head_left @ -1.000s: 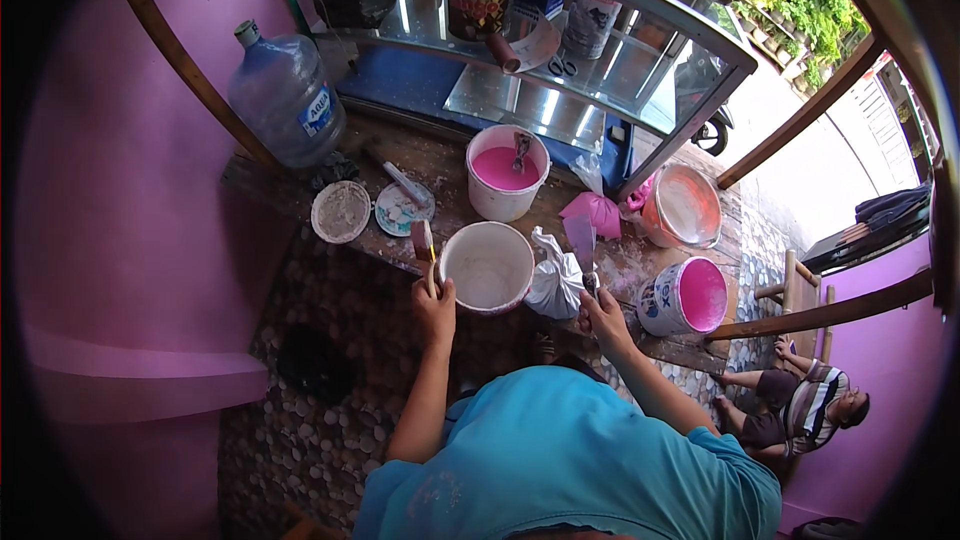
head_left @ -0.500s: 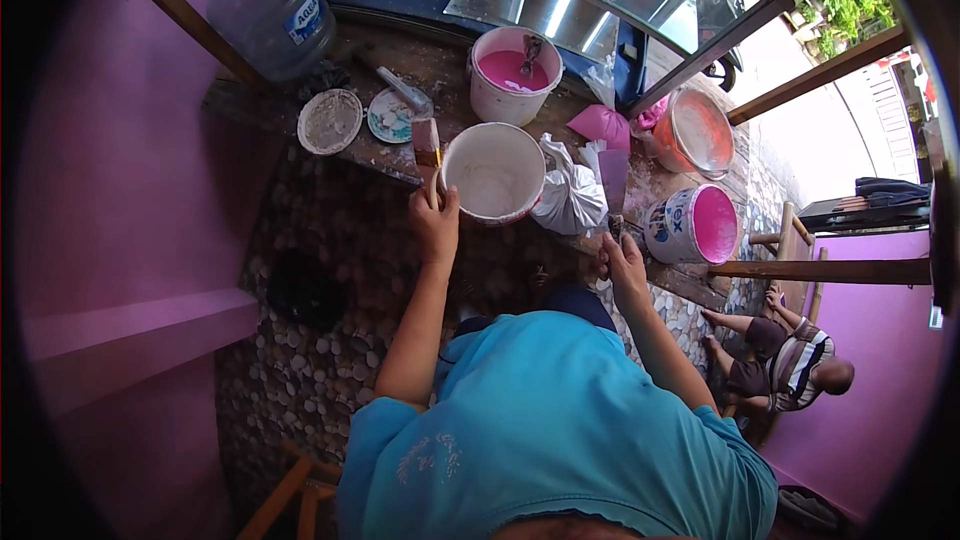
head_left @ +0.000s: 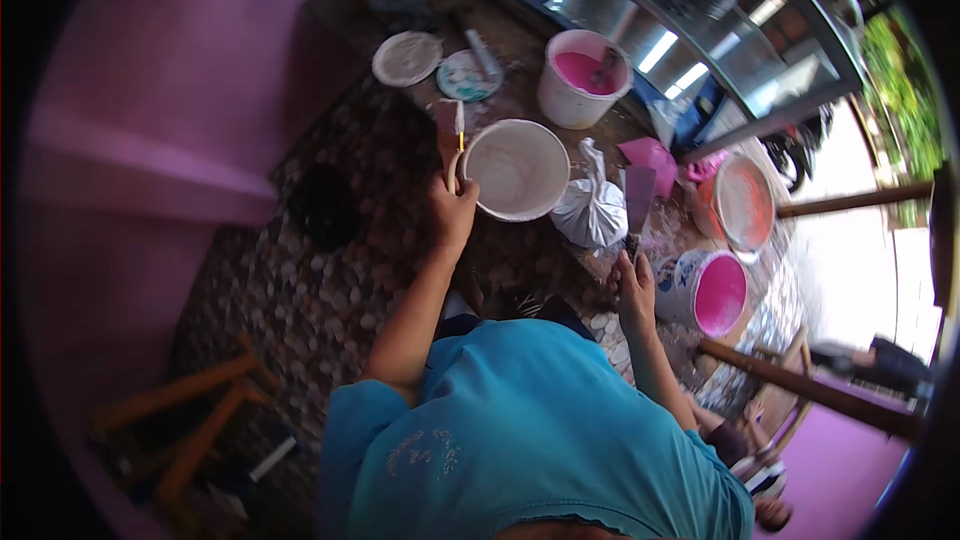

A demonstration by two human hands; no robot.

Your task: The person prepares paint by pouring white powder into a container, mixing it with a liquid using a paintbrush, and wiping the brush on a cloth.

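Note:
My left hand (head_left: pixel 455 212) is closed around the handle of a flat paintbrush (head_left: pixel 453 130), bristles pointing up and away. It is right beside a white bucket (head_left: pixel 545 150) with whitish residue inside; whether the fingers touch its rim I cannot tell. A wide-bladed putty knife (head_left: pixel 638 195) stands upright in my right hand (head_left: pixel 634 285), its blade pointing away from me. Just left of that blade sits a knotted white plastic bag (head_left: pixel 592 212). To the right of my right hand, a white paint bucket (head_left: pixel 672 285) lies tilted, with pink inside.
Behind is a bucket of pink paint (head_left: pixel 570 108), near a round lid (head_left: pixel 407 58) and a teal-smeared plate (head_left: pixel 462 80). A pink bag (head_left: pixel 650 155) and an orange bucket (head_left: pixel 715 205) stand right. A glass cabinet (head_left: pixel 700 50) edges the table; a person (head_left: pixel 755 465) sits lower right.
The whole view has turned, with the table's things appearing shifted right and the wooden stool showing more at lower left. Both hands keep their tools; the brush is now more upright.

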